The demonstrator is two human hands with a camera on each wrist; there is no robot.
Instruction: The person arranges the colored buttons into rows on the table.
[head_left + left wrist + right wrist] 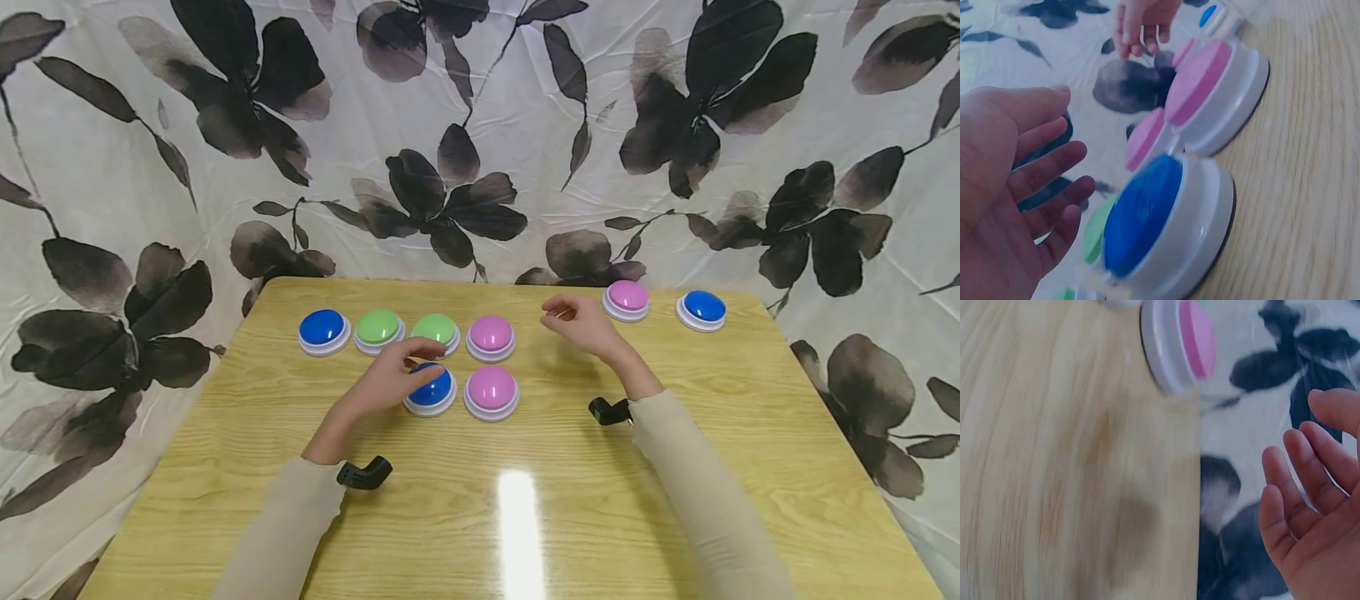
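Observation:
My left hand [390, 377] hovers over the front blue button [431, 390], its fingers loosely bent and holding nothing. In the left wrist view that blue button [1144, 215] stands just beyond the spread fingertips [1072, 153]. Right of it sits a pink button [491, 391]. Behind these two runs a row: a blue button [322, 327], two green buttons, one [377, 327] partly behind my left hand, and a pink button [491, 335]. My right hand [583, 323] is raised above the table between that row and the back-right pink button [627, 297], fingers relaxed, nothing in them.
Another blue button [703, 308] stands at the back right. All buttons have round white bases on the light wooden table [420, 517]. A floral cloth [480, 108] hangs behind the table's back edge. Small black wrist devices [365, 473] show at both sleeves.

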